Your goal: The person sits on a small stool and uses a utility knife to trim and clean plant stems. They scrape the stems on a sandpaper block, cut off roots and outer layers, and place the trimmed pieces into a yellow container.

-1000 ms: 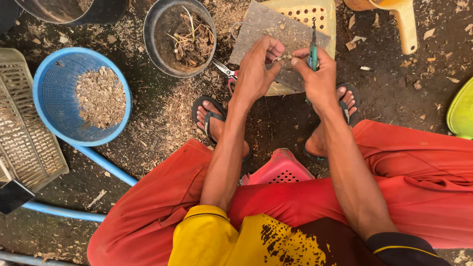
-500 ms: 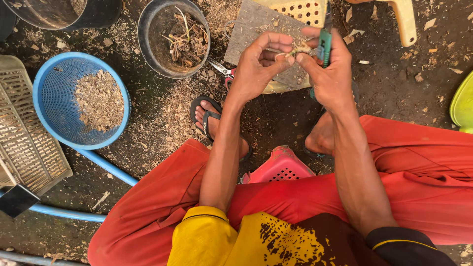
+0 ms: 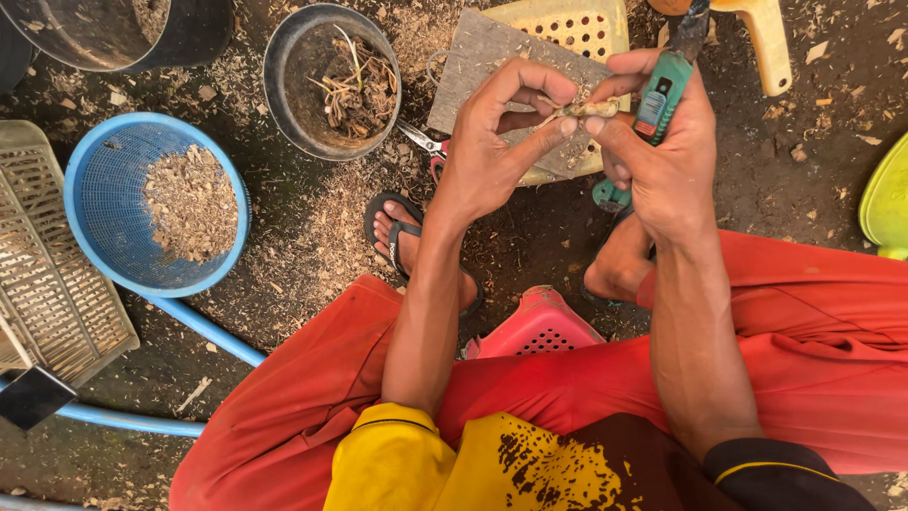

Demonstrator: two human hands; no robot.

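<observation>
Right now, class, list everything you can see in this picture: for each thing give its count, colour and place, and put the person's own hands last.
Root piece: one, pale tan, pinched between both hands.
Knife: one, green handle, in the right hand.
Board: one, grey, on the ground under the hands.
Scissors: one pair, red handles, left of the board.
Pot: one, dark, top centre, holding scraps.
Basket: one, blue, left, holding chips.
Tray: one, beige, slotted, far left.
Stool: one, pink, between the legs.
Sandal: one, black, on the left foot.
Left hand: fingertips on the root piece.
Right hand: grips the knife.
</observation>
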